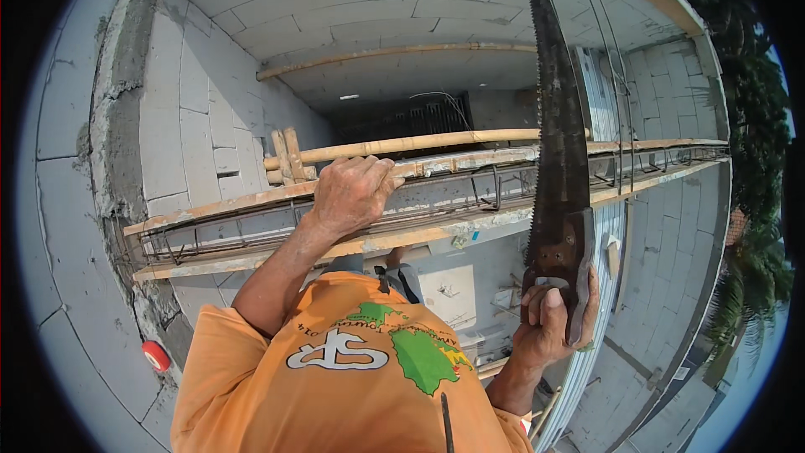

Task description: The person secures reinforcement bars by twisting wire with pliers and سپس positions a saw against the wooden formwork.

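My left hand grips the top edge of the far wooden formwork board, with steel rebar cages lying in the channel below it. My right hand is closed round the handle of a dark hand saw, whose long toothed blade points up and away from me, passing in front of the formwork. The near formwork board runs parallel to the far one. A bamboo pole lies just beyond them, with short bamboo pieces at its left end.
Grey block walls surround a deep drop beneath the beam. A rough concrete ledge runs along the left, with a red round object. Another bamboo pole spans the back, thin rods rise at right, and trees stand beyond.
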